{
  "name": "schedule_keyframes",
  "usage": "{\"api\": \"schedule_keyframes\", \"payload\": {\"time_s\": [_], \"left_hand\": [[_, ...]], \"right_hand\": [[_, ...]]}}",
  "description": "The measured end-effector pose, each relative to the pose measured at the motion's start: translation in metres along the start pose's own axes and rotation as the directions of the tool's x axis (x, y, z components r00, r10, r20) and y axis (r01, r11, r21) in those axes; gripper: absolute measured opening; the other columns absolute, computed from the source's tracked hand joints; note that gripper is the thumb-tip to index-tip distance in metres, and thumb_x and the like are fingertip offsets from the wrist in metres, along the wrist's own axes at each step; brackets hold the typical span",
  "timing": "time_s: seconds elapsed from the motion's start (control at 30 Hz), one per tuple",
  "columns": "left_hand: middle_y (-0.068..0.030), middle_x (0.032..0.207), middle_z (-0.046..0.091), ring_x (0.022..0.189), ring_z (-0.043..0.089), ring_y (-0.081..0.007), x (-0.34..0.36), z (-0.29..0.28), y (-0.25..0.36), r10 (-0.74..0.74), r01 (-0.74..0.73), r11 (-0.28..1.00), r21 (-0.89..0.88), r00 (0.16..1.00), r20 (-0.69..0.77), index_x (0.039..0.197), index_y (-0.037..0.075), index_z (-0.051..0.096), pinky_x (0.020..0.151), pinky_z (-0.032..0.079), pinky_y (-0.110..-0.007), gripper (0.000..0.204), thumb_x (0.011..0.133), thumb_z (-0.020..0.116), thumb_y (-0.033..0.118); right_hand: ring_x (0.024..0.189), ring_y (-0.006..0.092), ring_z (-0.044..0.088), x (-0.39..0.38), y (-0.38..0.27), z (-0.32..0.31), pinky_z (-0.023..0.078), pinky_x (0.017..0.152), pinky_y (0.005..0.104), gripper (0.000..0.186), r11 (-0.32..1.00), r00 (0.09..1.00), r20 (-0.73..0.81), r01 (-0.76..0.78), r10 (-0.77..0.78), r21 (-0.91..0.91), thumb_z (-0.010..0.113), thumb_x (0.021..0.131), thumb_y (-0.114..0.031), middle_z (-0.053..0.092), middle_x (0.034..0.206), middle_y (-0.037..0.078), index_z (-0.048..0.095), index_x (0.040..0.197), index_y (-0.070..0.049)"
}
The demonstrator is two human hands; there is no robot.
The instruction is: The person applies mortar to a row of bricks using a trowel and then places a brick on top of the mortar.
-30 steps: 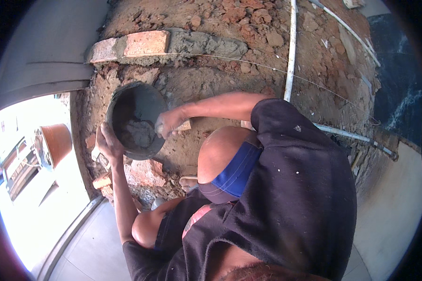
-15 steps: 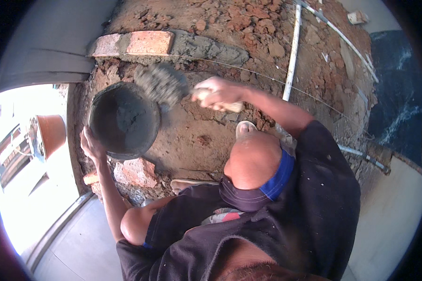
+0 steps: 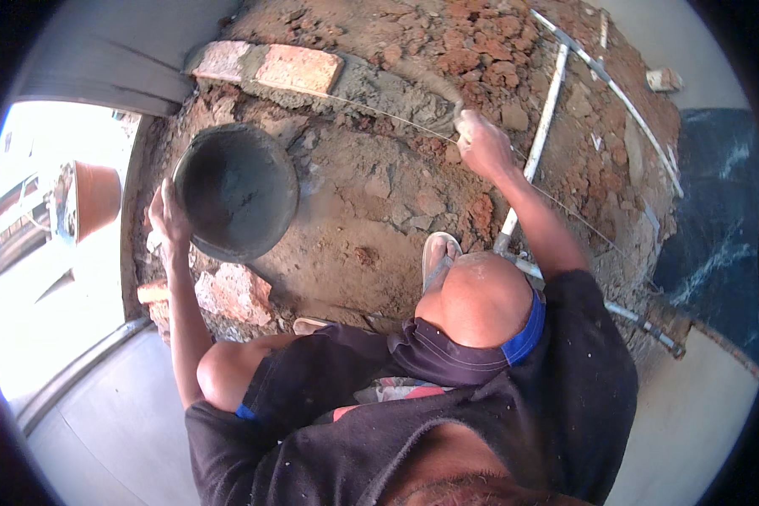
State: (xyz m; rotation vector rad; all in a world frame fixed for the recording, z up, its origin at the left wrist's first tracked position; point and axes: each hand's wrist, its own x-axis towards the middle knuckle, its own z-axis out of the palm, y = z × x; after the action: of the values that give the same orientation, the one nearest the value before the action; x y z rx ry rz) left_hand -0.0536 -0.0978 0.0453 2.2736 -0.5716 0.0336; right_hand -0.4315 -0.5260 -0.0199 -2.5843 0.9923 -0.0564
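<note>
My left hand (image 3: pixel 169 218) grips the left rim of a round dark basin (image 3: pixel 289 192), which is tilted and has wet grey mortar smeared inside. In my right hand (image 3: pixel 485 145) is a trowel (image 3: pixel 441 86), its mortar-coated blade at the right end of a grey mortar bed (image 3: pixel 378 88). My fingers mostly cover its handle. Two bricks, an orange one (image 3: pixel 298 69) and a paler one (image 3: pixel 221 61), lie end to end on the left part of that bed. A thin string (image 3: pixel 396 124) runs along the near side of the bricks and on to the right.
White pipes (image 3: pixel 538 139) cross the dirt on the right, near a dark blue sheet (image 3: pixel 708 202). Broken red clods (image 3: pixel 481 42) lie at the back. A chunk of brick (image 3: pixel 233 295) sits below the basin. Beyond the doorway stands an orange bucket (image 3: pixel 95 201).
My right hand has swung right and away from me with the trowel, from beside the basin to the mortar bed's end. The mortar load no longer shows on the blade. My left hand keeps the basin.
</note>
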Motion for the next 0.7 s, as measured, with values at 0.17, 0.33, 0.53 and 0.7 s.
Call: {"api": "schedule_keyframes", "payload": {"time_s": [0.17, 0.33, 0.53, 0.7], "left_hand": [[-0.0109, 0.101, 0.072, 0.092, 0.061, -0.0170, -0.010, 0.006, 0.005, -0.087, 0.084, 0.996, -0.044, 0.993, -0.075, 0.115, -0.005, 0.068, 0.088, 0.048, -0.031, 0.040, 0.104, 0.051, 0.030], [-0.0148, 0.075, 0.062, 0.074, 0.054, -0.0174, -0.003, 0.020, 0.034, -0.019, 0.019, 1.000, -0.024, 1.000, 0.014, 0.092, -0.003, 0.063, 0.072, 0.047, -0.038, 0.043, 0.100, 0.054, 0.038], [-0.0214, 0.068, 0.058, 0.063, 0.056, -0.0261, -0.011, 0.019, 0.060, -0.002, -0.021, 0.987, 0.158, 0.989, 0.150, 0.085, -0.003, 0.062, 0.066, 0.046, -0.042, 0.045, 0.100, 0.055, 0.039], [-0.0221, 0.067, 0.057, 0.061, 0.055, -0.0297, -0.018, 0.020, 0.053, 0.027, -0.038, 0.995, 0.095, 0.993, 0.112, 0.084, -0.002, 0.061, 0.064, 0.046, -0.042, 0.041, 0.099, 0.057, 0.036]], "right_hand": [[0.107, 0.0424, 0.064, 0.004, -0.049, -0.031, 0.051, 0.092, 0.0482, 0.049, 0.969, 0.983, -0.108, 0.166, -0.148, 0.182, 0.067, 0.087, -0.023, 0.065, 0.121, 0.023, 0.055, 0.132, -0.005], [0.125, 0.0366, 0.058, -0.003, -0.111, 0.003, 0.048, 0.103, 0.0443, 0.063, 0.781, 0.735, 0.280, 0.529, -0.617, 0.332, 0.070, 0.088, -0.036, 0.056, 0.137, 0.027, 0.052, 0.139, -0.004], [0.098, 0.0426, 0.068, 0.009, -0.243, 0.062, 0.055, 0.084, 0.0526, 0.047, 0.831, 0.726, 0.407, 0.513, -0.554, 0.216, 0.054, 0.087, -0.008, 0.066, 0.108, 0.026, 0.053, 0.134, -0.006], [0.094, 0.0459, 0.068, -0.007, -0.251, 0.110, 0.054, 0.081, 0.0544, 0.030, 0.717, 0.590, 0.427, 0.648, -0.685, 0.257, 0.055, 0.085, -0.003, 0.068, 0.097, 0.028, 0.060, 0.114, -0.001]]}}
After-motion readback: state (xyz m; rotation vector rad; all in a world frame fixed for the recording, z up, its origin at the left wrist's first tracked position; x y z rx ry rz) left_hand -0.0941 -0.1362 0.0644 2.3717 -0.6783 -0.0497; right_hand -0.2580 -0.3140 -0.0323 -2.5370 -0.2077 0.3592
